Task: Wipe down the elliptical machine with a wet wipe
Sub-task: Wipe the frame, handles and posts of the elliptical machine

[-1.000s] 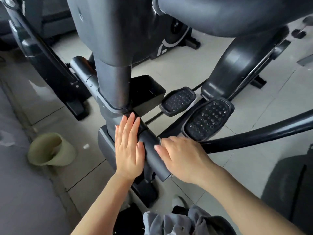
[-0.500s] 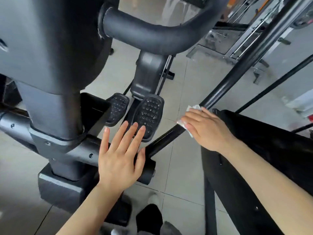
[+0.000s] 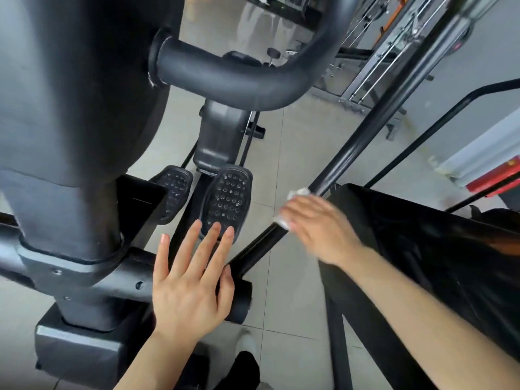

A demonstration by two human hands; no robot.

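Gripping the black diagonal bar (image 3: 363,142) of the elliptical machine (image 3: 70,136) through a white wet wipe (image 3: 298,192), the blurred right hand (image 3: 318,226) curls round both. The left hand (image 3: 191,280) lies flat, fingers spread, on the dark crossbar (image 3: 112,280) at the machine's base. Beyond its fingertips sit two studded pedals (image 3: 228,201) above the tiled floor (image 3: 287,277).

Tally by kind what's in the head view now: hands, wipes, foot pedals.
Hands: 2, left hand flat on the frame, right hand on the bar
Wet wipes: 1, wet wipe under the right hand
Foot pedals: 2, left pedal, right pedal
Total: 5
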